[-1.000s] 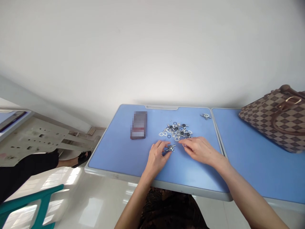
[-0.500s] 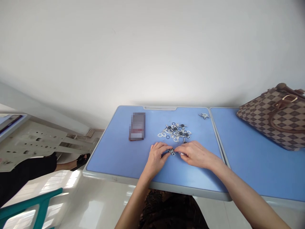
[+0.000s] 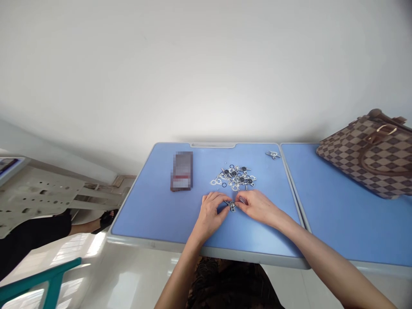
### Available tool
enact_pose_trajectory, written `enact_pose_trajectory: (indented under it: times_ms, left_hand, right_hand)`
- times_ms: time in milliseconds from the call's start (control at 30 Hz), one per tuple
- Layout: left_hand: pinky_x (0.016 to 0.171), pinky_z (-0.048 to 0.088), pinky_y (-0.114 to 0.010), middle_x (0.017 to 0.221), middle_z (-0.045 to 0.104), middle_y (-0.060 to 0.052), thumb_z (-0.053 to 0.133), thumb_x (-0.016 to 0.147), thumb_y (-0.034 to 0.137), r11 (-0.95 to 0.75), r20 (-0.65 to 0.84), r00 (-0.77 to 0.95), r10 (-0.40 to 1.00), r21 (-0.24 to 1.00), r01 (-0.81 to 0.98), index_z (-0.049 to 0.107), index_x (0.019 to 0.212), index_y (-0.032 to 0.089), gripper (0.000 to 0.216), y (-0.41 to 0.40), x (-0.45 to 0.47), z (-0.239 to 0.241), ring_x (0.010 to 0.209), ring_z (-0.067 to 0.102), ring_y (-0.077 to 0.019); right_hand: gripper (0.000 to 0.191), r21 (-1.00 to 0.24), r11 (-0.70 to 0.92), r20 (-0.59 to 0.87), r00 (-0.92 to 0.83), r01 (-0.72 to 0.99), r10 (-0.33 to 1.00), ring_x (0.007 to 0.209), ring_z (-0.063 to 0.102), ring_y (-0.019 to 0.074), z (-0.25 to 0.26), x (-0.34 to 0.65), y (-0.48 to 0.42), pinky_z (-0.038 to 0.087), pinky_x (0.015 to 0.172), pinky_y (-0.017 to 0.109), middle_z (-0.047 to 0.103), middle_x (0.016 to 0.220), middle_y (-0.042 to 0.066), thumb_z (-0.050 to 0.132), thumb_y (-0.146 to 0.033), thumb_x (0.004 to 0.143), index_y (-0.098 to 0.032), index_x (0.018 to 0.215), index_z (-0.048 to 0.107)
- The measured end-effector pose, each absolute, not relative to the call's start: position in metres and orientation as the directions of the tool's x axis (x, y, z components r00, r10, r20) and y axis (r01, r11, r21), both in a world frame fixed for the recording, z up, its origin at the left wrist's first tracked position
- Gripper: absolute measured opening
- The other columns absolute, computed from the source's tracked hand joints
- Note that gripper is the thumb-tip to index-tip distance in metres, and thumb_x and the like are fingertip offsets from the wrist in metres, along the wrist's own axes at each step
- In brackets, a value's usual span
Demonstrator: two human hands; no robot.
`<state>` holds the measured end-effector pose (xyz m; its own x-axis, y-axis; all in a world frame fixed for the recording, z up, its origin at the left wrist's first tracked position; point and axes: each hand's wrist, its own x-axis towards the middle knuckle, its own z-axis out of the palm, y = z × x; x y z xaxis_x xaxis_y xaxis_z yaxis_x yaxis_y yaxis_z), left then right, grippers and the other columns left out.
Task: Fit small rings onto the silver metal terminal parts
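Note:
My left hand and my right hand meet over the blue table. Between their fingertips they pinch one small metal part with a dark centre, held just above the tabletop. Just beyond my fingers lies a heap of small metal brackets, dark rings and screws. One more metal piece lies alone near the table's far right corner.
A dark flat phone-like object lies left of the heap. A second blue table adjoins on the right, bearing a brown checkered handbag. A person's dark-clad leg and sandal show at left, near a teal chair.
My right hand has drawn in from beside the heap and closed on the small part that my left hand holds. Both hands now grip it together.

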<state>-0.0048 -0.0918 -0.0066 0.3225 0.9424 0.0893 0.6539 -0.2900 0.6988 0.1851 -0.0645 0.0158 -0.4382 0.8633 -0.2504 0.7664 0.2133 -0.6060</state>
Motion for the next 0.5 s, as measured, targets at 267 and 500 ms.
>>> enact_pose_trajectory:
  times_ms: [267,500]
  left_hand:
    - [0.088,0.037,-0.036,0.105,0.067,-0.002,0.062,0.086,0.023,-0.292,0.082,0.332,0.94,0.699,0.653,0.067,0.097,0.026,0.013,-0.092,-0.006,-0.009,0.102,0.056,-0.0216]
    - [0.087,0.037,-0.037,0.102,0.066,-0.002,0.066,0.083,0.02,-0.301,0.108,0.314,0.943,0.679,0.67,0.067,0.096,0.026,0.015,-0.087,-0.003,-0.014,0.101,0.057,-0.0222]
  right_hand:
    - [0.015,-0.646,0.162,-0.254,-0.41,0.746,0.876,0.058,0.052,0.0124,0.02,0.186,-0.062,0.03,0.055,0.024,0.062,0.064,-0.001,0.054,-0.025,0.085,-0.02,0.081,0.068]
    - [0.021,-0.662,0.074,-0.122,-0.204,0.746,0.971,0.053,0.046,0.0122,0.022,0.21,-0.046,0.031,0.054,0.024,0.058,0.059,-0.003,0.05,-0.034,0.087,-0.022,0.082,0.066]
